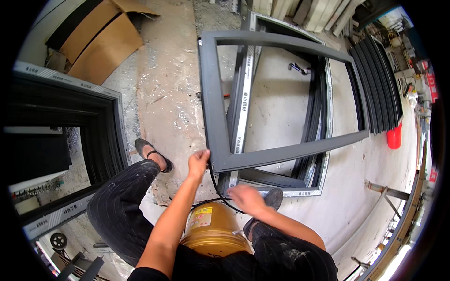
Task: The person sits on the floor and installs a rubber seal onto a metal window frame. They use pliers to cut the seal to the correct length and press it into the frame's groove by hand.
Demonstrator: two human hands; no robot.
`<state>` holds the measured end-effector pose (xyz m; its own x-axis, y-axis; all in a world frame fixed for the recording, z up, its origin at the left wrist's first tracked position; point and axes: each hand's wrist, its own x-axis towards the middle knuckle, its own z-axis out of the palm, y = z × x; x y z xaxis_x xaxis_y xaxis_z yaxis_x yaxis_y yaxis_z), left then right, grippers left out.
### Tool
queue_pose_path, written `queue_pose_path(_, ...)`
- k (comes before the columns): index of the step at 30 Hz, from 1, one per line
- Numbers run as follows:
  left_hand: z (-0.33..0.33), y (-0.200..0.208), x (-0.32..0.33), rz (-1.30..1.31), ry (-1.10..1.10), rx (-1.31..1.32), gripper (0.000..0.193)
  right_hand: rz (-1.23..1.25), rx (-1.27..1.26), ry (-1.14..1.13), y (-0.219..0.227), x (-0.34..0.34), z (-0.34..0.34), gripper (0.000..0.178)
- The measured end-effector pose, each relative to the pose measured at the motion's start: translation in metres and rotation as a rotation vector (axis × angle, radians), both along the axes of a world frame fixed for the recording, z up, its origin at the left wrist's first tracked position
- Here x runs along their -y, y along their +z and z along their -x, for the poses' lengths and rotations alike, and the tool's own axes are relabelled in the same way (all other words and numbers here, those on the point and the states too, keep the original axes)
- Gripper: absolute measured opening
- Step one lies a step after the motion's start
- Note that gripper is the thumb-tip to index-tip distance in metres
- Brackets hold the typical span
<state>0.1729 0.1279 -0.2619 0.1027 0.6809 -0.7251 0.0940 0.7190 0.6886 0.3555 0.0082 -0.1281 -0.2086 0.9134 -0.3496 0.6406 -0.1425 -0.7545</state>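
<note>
A dark grey rectangular window frame [215, 98] rests tilted on top of other frames in front of me. At its near left corner my left hand [199, 164] is closed, thumb and fingertips pinched against the frame's outer edge, where a thin black rubber strip [215, 185] starts. The strip hangs from that corner and curves down in a loop above a gold plastic bucket [212, 225] between my legs. Close to the strip, right of the bucket, my right hand [247, 199] is smeared by motion, so its grip is unclear.
Beneath the grey frame lie more frames with printed white film [243, 93]. Stacked dark frames [105, 136] stand at the left. Cardboard [105, 47] leans at the far left. Black slatted panels [377, 84] and a red container [394, 137] are at the right.
</note>
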Motion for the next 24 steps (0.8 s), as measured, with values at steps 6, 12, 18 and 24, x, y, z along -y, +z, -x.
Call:
queue_pose_path(6,-0.002,0.02,0.018,0.071,0.048,0.064,0.024,-0.622,0.487,-0.272,0.009,-0.076,-0.072,0.014)
queue_pose_path(12,-0.001,0.009,0.011,-0.191,-0.293,-0.314,0.025,-0.502,0.699,-0.088,-0.013,-0.077,-0.094,0.023)
queue_pose_path(18,0.021,0.012,-0.01,0.12,-0.263,0.149,0.032,-0.068,0.594,0.245,-0.005,-0.121,-0.117,0.045)
queue_pose_path(24,0.04,-0.048,-0.086,-0.191,-0.099,-0.129,0.036,-0.025,0.577,0.341,-0.007,-0.129,-0.114,0.047)
